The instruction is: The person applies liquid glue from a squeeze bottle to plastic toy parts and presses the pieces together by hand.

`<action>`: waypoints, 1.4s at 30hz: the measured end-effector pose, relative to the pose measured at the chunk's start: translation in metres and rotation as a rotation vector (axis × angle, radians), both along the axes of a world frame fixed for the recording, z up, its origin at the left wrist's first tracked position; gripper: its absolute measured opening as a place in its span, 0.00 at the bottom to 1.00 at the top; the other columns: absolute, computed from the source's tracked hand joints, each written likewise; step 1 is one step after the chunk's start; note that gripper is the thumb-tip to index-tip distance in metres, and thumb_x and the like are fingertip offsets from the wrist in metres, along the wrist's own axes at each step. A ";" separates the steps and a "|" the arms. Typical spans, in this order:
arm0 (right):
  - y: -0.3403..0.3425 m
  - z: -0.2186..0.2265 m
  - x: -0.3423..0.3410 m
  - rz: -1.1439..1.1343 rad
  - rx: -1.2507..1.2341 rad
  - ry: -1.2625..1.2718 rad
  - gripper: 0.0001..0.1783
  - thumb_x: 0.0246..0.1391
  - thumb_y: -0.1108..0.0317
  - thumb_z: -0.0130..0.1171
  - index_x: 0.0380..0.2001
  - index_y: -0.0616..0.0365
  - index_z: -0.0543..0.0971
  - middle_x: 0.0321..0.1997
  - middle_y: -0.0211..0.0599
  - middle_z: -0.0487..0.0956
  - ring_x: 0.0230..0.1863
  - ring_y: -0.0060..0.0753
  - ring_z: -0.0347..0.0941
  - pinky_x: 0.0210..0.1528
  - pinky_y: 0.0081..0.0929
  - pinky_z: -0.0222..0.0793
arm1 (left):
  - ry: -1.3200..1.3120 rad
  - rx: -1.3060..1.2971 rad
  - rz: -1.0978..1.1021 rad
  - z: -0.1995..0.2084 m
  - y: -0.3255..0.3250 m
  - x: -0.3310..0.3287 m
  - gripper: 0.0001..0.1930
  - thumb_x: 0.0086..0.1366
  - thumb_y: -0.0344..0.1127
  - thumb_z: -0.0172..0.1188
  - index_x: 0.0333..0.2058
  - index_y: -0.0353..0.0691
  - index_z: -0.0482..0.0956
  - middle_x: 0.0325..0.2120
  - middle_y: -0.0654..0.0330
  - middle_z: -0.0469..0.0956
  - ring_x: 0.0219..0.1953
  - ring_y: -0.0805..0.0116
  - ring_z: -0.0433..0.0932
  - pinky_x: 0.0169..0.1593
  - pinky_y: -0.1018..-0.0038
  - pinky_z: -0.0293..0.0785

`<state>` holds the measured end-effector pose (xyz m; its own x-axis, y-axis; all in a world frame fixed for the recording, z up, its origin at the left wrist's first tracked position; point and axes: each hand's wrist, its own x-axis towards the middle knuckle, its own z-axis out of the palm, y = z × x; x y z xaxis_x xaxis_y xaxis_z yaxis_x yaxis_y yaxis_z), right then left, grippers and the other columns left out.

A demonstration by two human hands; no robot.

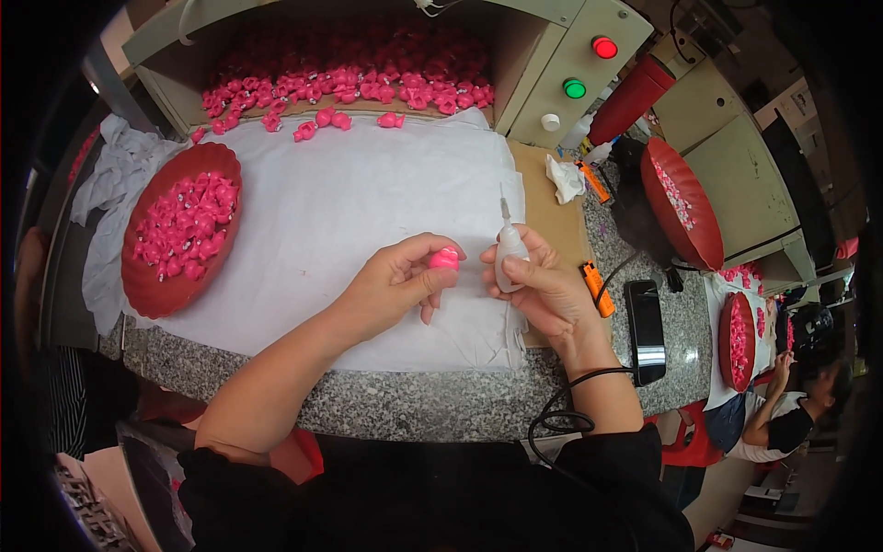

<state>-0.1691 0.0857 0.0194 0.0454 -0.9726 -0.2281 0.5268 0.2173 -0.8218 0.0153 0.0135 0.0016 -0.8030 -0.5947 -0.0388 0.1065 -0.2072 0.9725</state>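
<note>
The left hand (409, 276), curled, pinches a pink piece (443, 260); at its three o'clock the right hand (547, 287) clasps a bottle (511, 245) (needle (505, 210) up). A cable (602, 372) crosses the right forearm (605, 403); a red bowl (154, 296) lies toward nine, a phone (646, 317) toward four.

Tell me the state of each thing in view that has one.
Pink piece: held in left hand
Squeeze bottle: nozzle up, held in right hand
Phone: screen dark
White cloth: spread out, wrinkled
Tissue: crumpled
Left red bowl: heaped with pink pieces
Cabinet: front open
Red button: possibly lit
</note>
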 end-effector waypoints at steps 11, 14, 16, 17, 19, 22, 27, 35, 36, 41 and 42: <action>-0.002 0.003 0.022 -0.037 0.235 0.143 0.14 0.46 0.59 0.57 0.20 0.59 0.70 0.17 0.30 0.68 0.16 0.21 0.64 0.14 0.21 0.60 | -0.062 0.023 -0.104 -0.003 0.005 -0.003 0.10 0.59 0.33 0.50 0.38 0.36 0.68 0.23 0.65 0.68 0.19 0.82 0.65 0.19 0.85 0.64; -0.001 -0.004 0.023 -0.017 0.227 0.133 0.14 0.46 0.60 0.57 0.21 0.60 0.71 0.17 0.30 0.68 0.16 0.21 0.64 0.15 0.21 0.61 | -0.070 0.021 -0.116 -0.001 0.007 -0.004 0.10 0.59 0.32 0.49 0.38 0.35 0.69 0.24 0.64 0.69 0.20 0.82 0.65 0.19 0.85 0.63; 0.000 -0.007 0.024 -0.018 0.221 0.124 0.13 0.46 0.60 0.57 0.21 0.60 0.71 0.18 0.30 0.68 0.16 0.21 0.64 0.15 0.21 0.61 | -0.090 0.015 -0.124 -0.001 0.006 -0.004 0.10 0.59 0.32 0.49 0.38 0.35 0.69 0.24 0.64 0.69 0.20 0.82 0.65 0.19 0.85 0.63; 0.000 -0.007 0.024 -0.009 0.215 0.119 0.13 0.46 0.61 0.57 0.22 0.60 0.71 0.18 0.30 0.68 0.16 0.21 0.64 0.15 0.21 0.62 | -0.106 0.008 -0.123 -0.001 0.006 -0.004 0.10 0.59 0.32 0.49 0.38 0.35 0.69 0.25 0.64 0.69 0.20 0.82 0.65 0.19 0.85 0.63; 0.000 -0.008 0.025 -0.007 0.197 0.144 0.13 0.46 0.61 0.57 0.22 0.61 0.70 0.18 0.30 0.68 0.16 0.21 0.64 0.15 0.20 0.62 | -0.114 0.015 -0.117 -0.003 0.006 -0.005 0.10 0.59 0.32 0.49 0.38 0.34 0.69 0.24 0.64 0.69 0.19 0.81 0.65 0.19 0.85 0.63; 0.001 -0.012 0.026 -0.013 0.172 0.181 0.13 0.46 0.62 0.57 0.22 0.61 0.70 0.18 0.31 0.69 0.16 0.20 0.65 0.15 0.19 0.62 | -0.149 0.010 -0.117 -0.007 0.005 -0.005 0.10 0.59 0.31 0.48 0.38 0.34 0.69 0.22 0.64 0.69 0.18 0.81 0.64 0.18 0.85 0.62; 0.002 -0.015 0.029 -0.034 0.166 0.192 0.12 0.46 0.63 0.57 0.24 0.62 0.70 0.20 0.33 0.70 0.17 0.20 0.65 0.14 0.19 0.63 | -0.177 -0.015 -0.116 -0.009 0.007 -0.003 0.10 0.59 0.31 0.47 0.38 0.34 0.70 0.18 0.65 0.68 0.15 0.81 0.63 0.17 0.84 0.61; 0.003 -0.012 0.030 -0.018 0.171 0.218 0.11 0.47 0.63 0.56 0.23 0.61 0.71 0.22 0.33 0.72 0.17 0.19 0.65 0.16 0.18 0.63 | -0.212 -0.043 -0.098 -0.012 0.007 -0.003 0.09 0.59 0.31 0.46 0.38 0.35 0.70 0.16 0.66 0.66 0.14 0.81 0.62 0.17 0.84 0.59; 0.003 -0.012 0.030 -0.023 0.170 0.213 0.11 0.47 0.63 0.56 0.23 0.61 0.71 0.22 0.33 0.72 0.17 0.19 0.65 0.16 0.18 0.63 | -0.217 -0.045 -0.103 -0.012 0.007 -0.004 0.09 0.59 0.31 0.46 0.38 0.35 0.70 0.16 0.66 0.66 0.14 0.81 0.62 0.17 0.84 0.59; 0.003 -0.011 0.032 -0.052 0.206 0.223 0.13 0.46 0.63 0.58 0.22 0.62 0.70 0.19 0.32 0.71 0.17 0.19 0.64 0.15 0.19 0.63 | -0.246 -0.046 -0.108 -0.012 0.007 -0.003 0.09 0.60 0.32 0.45 0.37 0.36 0.69 0.16 0.66 0.65 0.15 0.82 0.61 0.19 0.85 0.59; 0.003 -0.012 0.032 -0.056 0.204 0.218 0.13 0.46 0.63 0.58 0.22 0.62 0.70 0.19 0.32 0.71 0.17 0.19 0.64 0.15 0.19 0.63 | -0.250 -0.049 -0.112 -0.011 0.007 -0.003 0.09 0.60 0.32 0.45 0.37 0.36 0.69 0.16 0.66 0.65 0.15 0.82 0.61 0.19 0.85 0.59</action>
